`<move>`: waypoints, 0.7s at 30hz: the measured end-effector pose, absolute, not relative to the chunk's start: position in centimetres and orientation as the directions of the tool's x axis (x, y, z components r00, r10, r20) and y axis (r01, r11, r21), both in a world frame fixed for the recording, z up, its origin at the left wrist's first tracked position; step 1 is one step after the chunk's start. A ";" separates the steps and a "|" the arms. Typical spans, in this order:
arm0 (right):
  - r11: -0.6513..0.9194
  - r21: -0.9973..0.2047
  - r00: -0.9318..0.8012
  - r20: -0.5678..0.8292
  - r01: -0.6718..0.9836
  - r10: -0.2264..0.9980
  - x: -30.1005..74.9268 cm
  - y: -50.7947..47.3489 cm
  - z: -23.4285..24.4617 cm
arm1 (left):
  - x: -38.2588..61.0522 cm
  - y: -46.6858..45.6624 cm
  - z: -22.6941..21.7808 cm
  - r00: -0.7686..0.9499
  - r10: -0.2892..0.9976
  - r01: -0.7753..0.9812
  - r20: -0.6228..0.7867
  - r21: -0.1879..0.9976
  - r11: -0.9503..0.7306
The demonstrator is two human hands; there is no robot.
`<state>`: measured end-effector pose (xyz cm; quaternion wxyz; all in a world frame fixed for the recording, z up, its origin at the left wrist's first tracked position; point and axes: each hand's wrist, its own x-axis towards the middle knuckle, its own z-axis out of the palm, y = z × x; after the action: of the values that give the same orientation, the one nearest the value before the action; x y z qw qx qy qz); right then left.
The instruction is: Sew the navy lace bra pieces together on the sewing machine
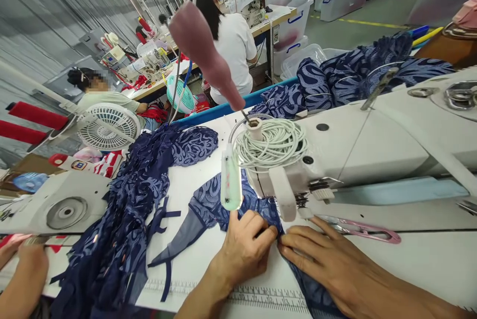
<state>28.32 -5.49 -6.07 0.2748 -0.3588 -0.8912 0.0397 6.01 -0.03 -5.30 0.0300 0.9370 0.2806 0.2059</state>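
White sewing table (190,185), left fingers (265,237) pinching navy lace (207,204), right fingers (298,242) pressing it flat

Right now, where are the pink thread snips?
In the head view, the pink thread snips lie on the sewing machine bed, right of the needle area, just beyond the right hand that presses the navy fabric.

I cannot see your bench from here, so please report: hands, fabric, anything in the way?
Left hand, right hand hold navy lace piece by sewing machine head. Pink snips lie beyond right hand.
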 end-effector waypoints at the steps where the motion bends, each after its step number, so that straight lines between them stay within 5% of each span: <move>1: 0.733 -0.263 -0.591 0.452 0.628 0.668 28.3 -5.5 -6.1 | 6.0 -0.1 -5.3 0.759 0.533 0.511 0.374 0.165 -0.843; 21: 0.730 -0.323 -0.559 0.482 0.602 0.674 28.3 -5.4 -5.3 | 6.3 -0.2 -5.0 0.771 0.501 0.500 0.393 0.115 -0.858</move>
<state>28.26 -5.41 -5.31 0.2987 -0.3622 -0.8809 0.0605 6.33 -0.22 -5.00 0.0021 0.9410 0.2660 0.2092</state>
